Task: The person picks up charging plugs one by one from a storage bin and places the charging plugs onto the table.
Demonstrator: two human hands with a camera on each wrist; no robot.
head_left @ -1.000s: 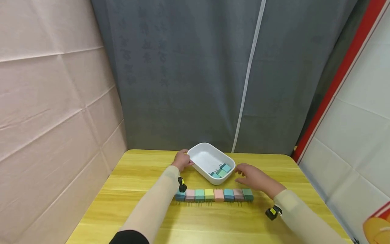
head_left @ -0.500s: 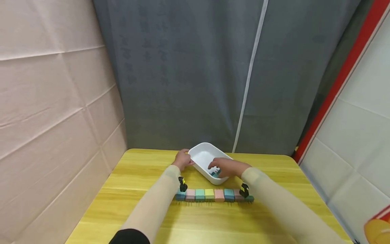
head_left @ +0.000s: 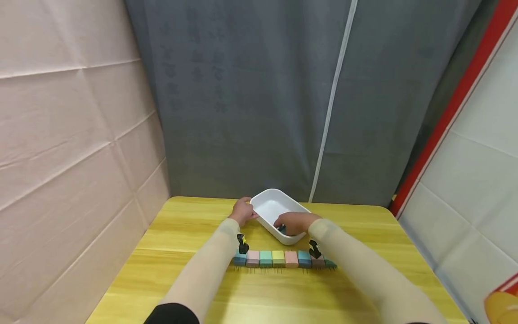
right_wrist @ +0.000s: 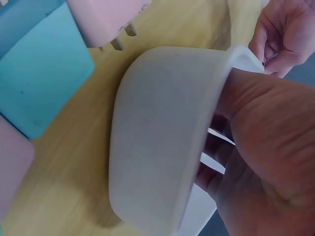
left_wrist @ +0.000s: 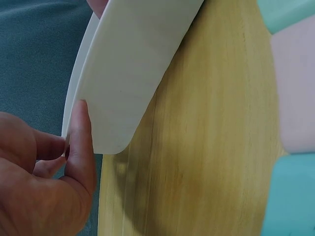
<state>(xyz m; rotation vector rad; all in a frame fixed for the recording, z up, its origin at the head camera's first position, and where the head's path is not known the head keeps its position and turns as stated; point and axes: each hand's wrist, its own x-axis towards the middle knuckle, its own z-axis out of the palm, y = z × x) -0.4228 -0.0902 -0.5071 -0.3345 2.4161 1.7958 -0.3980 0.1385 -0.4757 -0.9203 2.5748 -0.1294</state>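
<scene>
A white rectangular basin (head_left: pixel 269 202) stands tilted at the back middle of the table. My left hand (head_left: pixel 241 211) pinches its left rim between thumb and fingers, seen also in the left wrist view. My right hand (head_left: pixel 297 222) reaches over the near right wall into the basin with fingers bent down. A dark teal plug adapter (head_left: pixel 282 228) shows at its fingertips. In the right wrist view, the basin wall (right_wrist: pixel 157 128) hides the fingertips, so whether they grip the plug cannot be told. The other plugs in the basin are covered by my right hand.
Nearer me on the wooden table (head_left: pixel 259 297) runs a row of several coloured plug adapters, including a yellow one (head_left: pixel 278 258) and a pink one (head_left: pixel 291 259), prongs towards me. A grey curtain (head_left: pixel 243 112) hangs behind the table.
My right hand has come from beside the basin to the left, over its rim, and lowered among the plugs inside. The left hand has stayed on the rim.
</scene>
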